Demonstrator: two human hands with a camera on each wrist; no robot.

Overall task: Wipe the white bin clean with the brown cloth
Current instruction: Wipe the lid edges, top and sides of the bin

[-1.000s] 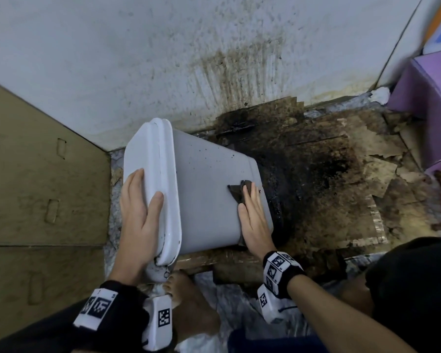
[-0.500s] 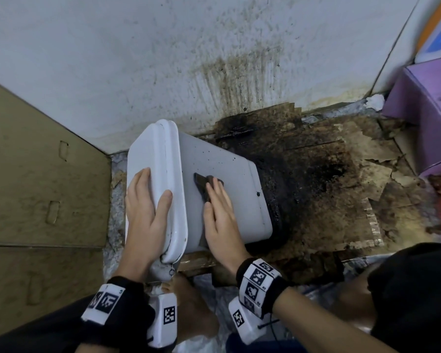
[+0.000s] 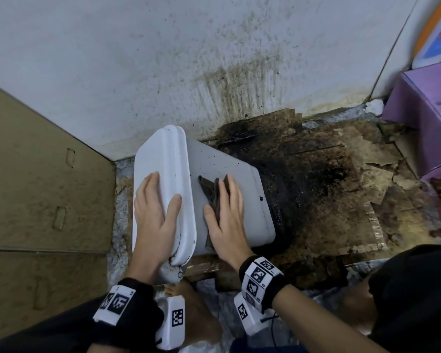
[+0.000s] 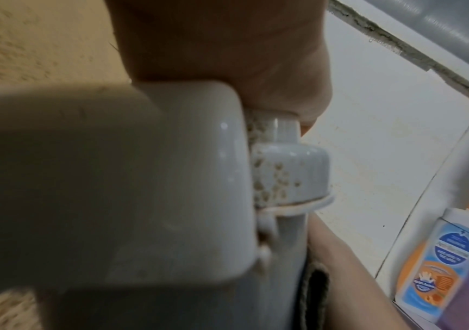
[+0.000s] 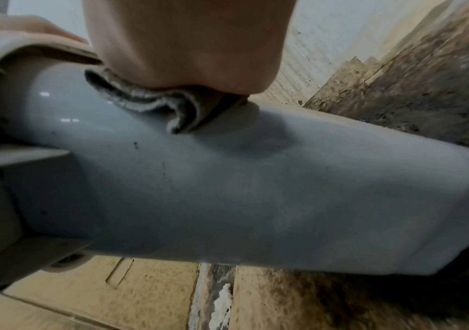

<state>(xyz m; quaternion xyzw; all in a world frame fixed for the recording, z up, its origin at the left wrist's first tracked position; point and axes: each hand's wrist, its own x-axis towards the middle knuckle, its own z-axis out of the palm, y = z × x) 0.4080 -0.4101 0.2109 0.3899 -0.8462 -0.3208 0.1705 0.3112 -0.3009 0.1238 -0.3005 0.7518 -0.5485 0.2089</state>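
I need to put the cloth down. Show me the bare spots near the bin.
Bare: the tan board left of the bin. Right, between bin and purple box, only filthy cardboard. Near side crowded by a foot and both hands.

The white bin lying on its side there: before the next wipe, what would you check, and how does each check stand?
1. White bin steadied: ok, left hand rests flat on its lid.
2. Brown cloth under right hand: ok, pressed flat.
3. Cloth spread out: not ok, bunched.
4. Side clean: not ok, dark specks beyond the cloth.
5. Underside clean: cannot tell, hidden.
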